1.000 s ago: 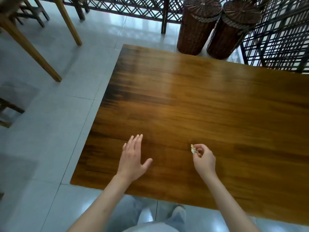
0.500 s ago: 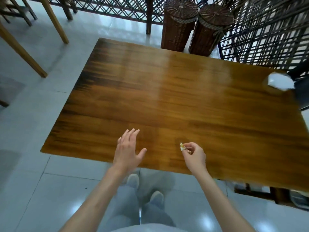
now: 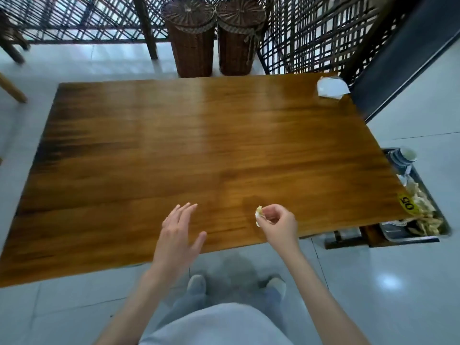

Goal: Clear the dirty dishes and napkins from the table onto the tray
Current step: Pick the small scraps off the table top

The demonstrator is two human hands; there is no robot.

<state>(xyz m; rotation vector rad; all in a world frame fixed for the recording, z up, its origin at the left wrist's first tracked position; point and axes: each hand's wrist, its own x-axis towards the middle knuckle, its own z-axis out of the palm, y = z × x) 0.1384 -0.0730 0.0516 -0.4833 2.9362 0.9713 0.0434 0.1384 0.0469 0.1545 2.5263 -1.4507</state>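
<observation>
While my right hand [image 3: 277, 224] pinches a napkin scrap [image 3: 258, 215], clearing looks nearly done.
Left hand [image 3: 178, 235] hovers open above the surface [image 3: 174, 150]; one napkin [image 3: 332, 87] remains at the far corner, and the tray [image 3: 445, 226] is already loaded.

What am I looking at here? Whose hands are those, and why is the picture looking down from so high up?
A person wears a camera on their head, so you see what they see, looking down. Their left hand is open above the brown wooden table. Their right hand pinches a small crumpled scrap of white paper. A white paper napkin lies at the table's far right corner. Beside the table, lower down, a dark tray holds cleared dishes and scraps.
</observation>
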